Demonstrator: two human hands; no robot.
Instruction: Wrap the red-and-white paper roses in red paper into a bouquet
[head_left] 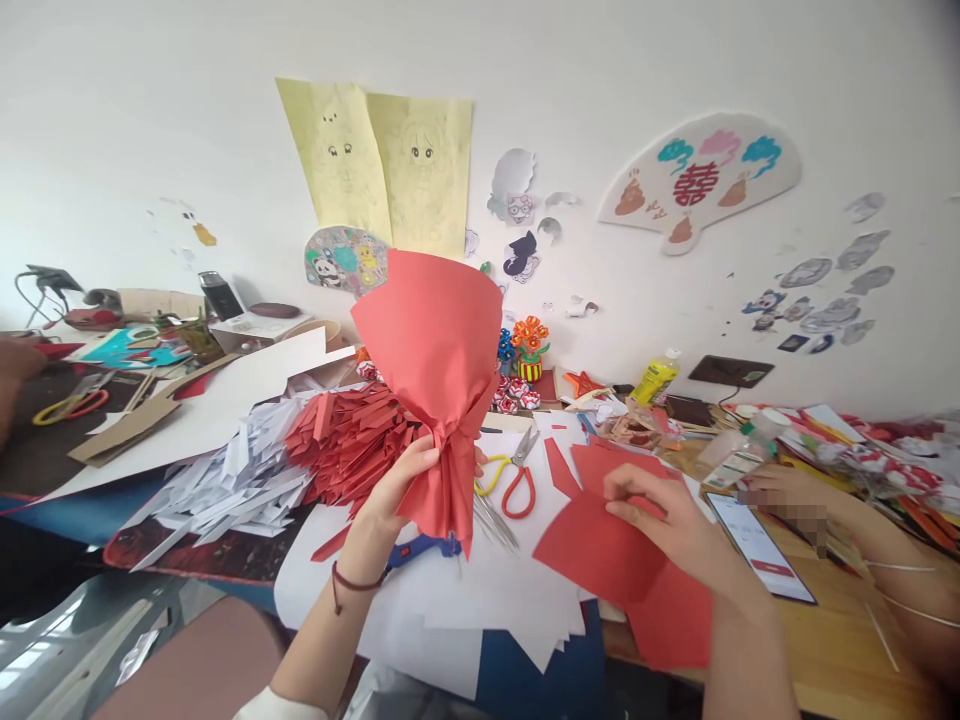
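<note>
Head view: the left hand (pixel 403 475) has a tight grip on a red paper wrap (pixel 439 340), held up over the table (pixel 847 645). Its top spreads wide and smooth, its middle is squeezed into crinkly folds, and its bottom flares out. The bunching looks done, but the folds seem loose without that hand. Flat red paper (pixel 600 545) lies under the right hand (pixel 667 515), not yet bunched; those fingers curl, and I cannot tell if they pinch it. Thin red strips (pixel 349 440) pile beside white strips (pixel 232 480).
</note>
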